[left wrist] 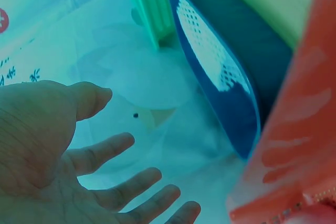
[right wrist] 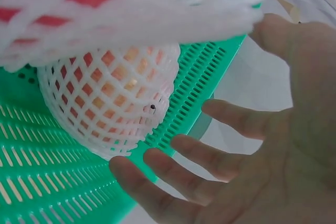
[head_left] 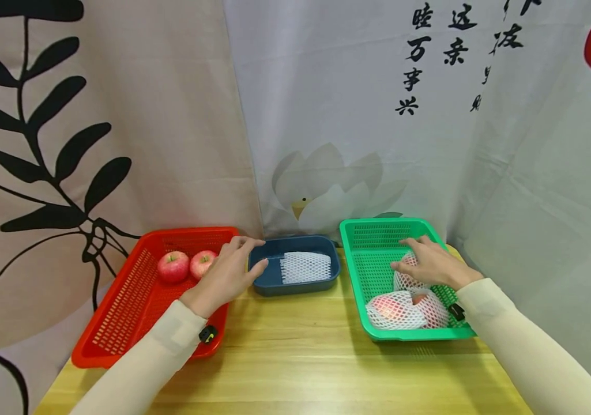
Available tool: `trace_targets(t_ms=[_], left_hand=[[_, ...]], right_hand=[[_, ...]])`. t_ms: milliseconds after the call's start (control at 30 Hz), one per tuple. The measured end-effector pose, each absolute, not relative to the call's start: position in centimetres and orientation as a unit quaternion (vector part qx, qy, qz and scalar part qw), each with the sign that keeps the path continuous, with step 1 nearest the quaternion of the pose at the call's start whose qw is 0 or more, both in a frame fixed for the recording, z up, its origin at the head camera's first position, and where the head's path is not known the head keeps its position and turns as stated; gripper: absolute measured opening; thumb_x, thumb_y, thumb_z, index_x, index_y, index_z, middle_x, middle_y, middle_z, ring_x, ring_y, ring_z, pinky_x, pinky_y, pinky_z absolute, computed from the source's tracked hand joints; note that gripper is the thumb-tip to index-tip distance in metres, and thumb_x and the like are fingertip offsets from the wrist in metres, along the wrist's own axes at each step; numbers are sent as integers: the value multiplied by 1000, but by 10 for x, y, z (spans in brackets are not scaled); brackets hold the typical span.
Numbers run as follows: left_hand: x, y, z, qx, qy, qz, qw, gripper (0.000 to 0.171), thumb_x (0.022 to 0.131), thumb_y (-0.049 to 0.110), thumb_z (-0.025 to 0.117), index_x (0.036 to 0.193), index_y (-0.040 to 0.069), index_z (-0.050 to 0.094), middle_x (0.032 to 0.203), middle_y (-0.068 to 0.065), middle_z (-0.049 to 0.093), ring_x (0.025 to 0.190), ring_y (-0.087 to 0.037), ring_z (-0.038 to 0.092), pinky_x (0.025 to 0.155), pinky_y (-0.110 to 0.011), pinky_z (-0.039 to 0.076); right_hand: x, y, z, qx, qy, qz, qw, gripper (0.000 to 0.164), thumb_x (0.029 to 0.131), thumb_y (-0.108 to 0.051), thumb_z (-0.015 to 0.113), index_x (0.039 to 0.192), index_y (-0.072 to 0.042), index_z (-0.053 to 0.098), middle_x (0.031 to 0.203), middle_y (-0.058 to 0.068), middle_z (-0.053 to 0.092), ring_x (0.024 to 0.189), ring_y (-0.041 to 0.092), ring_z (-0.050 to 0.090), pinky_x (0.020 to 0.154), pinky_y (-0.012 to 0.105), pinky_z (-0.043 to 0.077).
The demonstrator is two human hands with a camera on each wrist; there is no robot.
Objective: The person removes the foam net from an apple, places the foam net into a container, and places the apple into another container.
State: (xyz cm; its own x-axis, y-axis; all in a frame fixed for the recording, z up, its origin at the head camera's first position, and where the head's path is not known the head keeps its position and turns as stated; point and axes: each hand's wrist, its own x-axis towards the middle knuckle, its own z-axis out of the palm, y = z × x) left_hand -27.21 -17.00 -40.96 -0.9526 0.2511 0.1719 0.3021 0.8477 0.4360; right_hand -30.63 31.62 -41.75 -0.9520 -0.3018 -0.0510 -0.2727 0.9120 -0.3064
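Note:
My left hand (head_left: 225,272) hovers over the right side of the red basket (head_left: 150,340), fingers spread and holding nothing. Two bare apples (head_left: 173,267) sit in that basket, the right one partly hidden by the hand. Just beyond my fingertips stands a dark blue tray (head_left: 269,286) with a white foam net (head_left: 305,267) lying flat in it. Over the green basket (head_left: 373,242), my right hand (head_left: 432,264) has its fingers apart and grips nothing. Below it lie several apples in white foam nets (head_left: 388,310); one netted apple (right wrist: 107,95) shows close to the fingertips in the right wrist view.
The baskets and tray stand along the back of a wooden table (head_left: 295,357), the tray between the two baskets. Behind them hangs a printed cloth (head_left: 326,104) with a dark plant and lettering. More cloth (head_left: 549,190) borders the right side.

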Motion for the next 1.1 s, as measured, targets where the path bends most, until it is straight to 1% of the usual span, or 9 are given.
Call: trace_targets(t_ms=[200, 400, 567, 633, 900, 1100], left_hand=[[-266, -156, -415, -162, -955, -241, 61, 59, 112, 37, 78, 165, 16, 63, 168, -23, 57, 149, -48, 60, 119, -69, 60], [-264, -141, -421, -175, -950, -245, 76, 57, 112, 34, 79, 164, 15, 65, 166, -23, 59, 148, -46, 61, 119, -68, 60], [-263, -127, -425, -195, -944, -250, 89, 54, 112, 33, 80, 161, 14, 67, 163, -22, 62, 148, -44, 63, 122, -65, 60], [-262, -122, -426, -204, -942, -251, 91, 52, 112, 33, 80, 159, 14, 68, 163, -22, 62, 148, -44, 63, 123, -64, 59], [-256, -103, -434, -223, -936, -258, 82, 50, 114, 35, 78, 159, 16, 69, 165, -21, 61, 145, -46, 63, 119, -69, 60], [-252, -90, -437, -234, -933, -263, 72, 49, 115, 38, 77, 159, 19, 68, 167, -18, 60, 149, -44, 62, 119, -70, 59]], right_hand=[[-309, 315, -417, -146, 977, -138, 64, 85, 113, -54, 74, 173, 1, 48, 173, 46, 42, 160, 64, 44, 116, 81, 52], [-314, 315, -416, -147, 978, -128, 76, 84, 112, -51, 76, 171, 3, 50, 169, 46, 46, 158, 64, 45, 114, 79, 54], [-317, 315, -416, -143, 979, -117, 88, 84, 112, -50, 77, 170, 5, 50, 168, 46, 48, 157, 64, 46, 114, 78, 55], [-318, 315, -417, -140, 979, -115, 97, 83, 112, -48, 77, 171, 4, 49, 169, 46, 47, 159, 65, 44, 116, 78, 54], [-321, 314, -423, -134, 977, -111, 119, 79, 114, -44, 74, 172, 4, 48, 171, 46, 43, 164, 71, 33, 121, 82, 49], [-322, 314, -426, -138, 978, -100, 122, 80, 112, -43, 78, 169, 5, 51, 169, 48, 45, 163, 73, 33, 121, 82, 49]])
